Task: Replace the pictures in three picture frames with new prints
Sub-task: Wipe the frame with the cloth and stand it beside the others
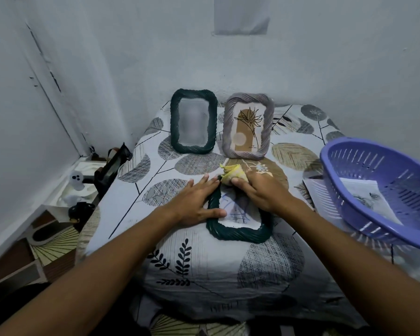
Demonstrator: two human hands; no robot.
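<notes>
Head view, looking down at a bed [204, 275] covered by a sheet printed with leaves and round hatched shapes. A dark green twisted-rope picture frame [238, 232] lies flat on the sheet in the middle. The left hand [194, 204] rests flat against this frame's left edge, fingers straight and spread, the thumb lying over the rim. The right hand [260, 190] sits over the frame's far end, its fingers curled around a crumpled yellow cloth [233, 175] pressed at the frame's top corner. Inside the frame a print with faint blue lines shows.

Beyond the lying frame, two more frames stand upright against the wall: a second dark green frame [193, 122] on the left, its picture blurred, and just beside it a grey frame [249, 126] holding a tan arch and plant drawing. To the right of the lying frame, a purple plastic basket [383, 190] holds paper prints [366, 195].
</notes>
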